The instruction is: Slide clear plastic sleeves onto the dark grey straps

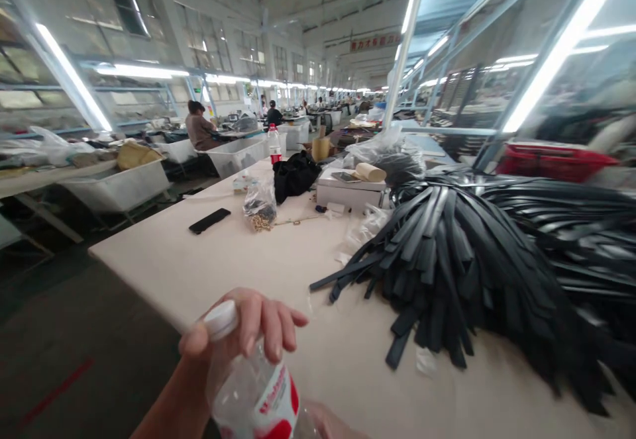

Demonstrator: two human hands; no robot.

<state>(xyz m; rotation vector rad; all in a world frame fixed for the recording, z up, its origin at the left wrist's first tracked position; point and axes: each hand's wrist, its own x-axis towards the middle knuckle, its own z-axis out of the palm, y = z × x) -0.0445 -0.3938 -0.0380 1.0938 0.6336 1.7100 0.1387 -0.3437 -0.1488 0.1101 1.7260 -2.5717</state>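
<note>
At the bottom, close to me, a clear plastic bottle (265,396) with a red and white label tilts to the left. My left hand (253,323) grips its white cap (221,320) between thumb and forefinger, the other fingers bent over the bottle's shoulder. Whether the cap is screwed tight I cannot tell. Low against the bottle's right side is my right hand (330,420), wrapped round it, mostly cut off by the frame's edge. Both hands are over the near edge of a pale table (213,270).
Black strips (442,247) pile up on the right. Farther back are a black phone (209,220), a clear bag of small metal parts (261,210), black cloth (297,175), a white box (350,191) and another bottle (275,144). A seated person (199,128) is beyond.
</note>
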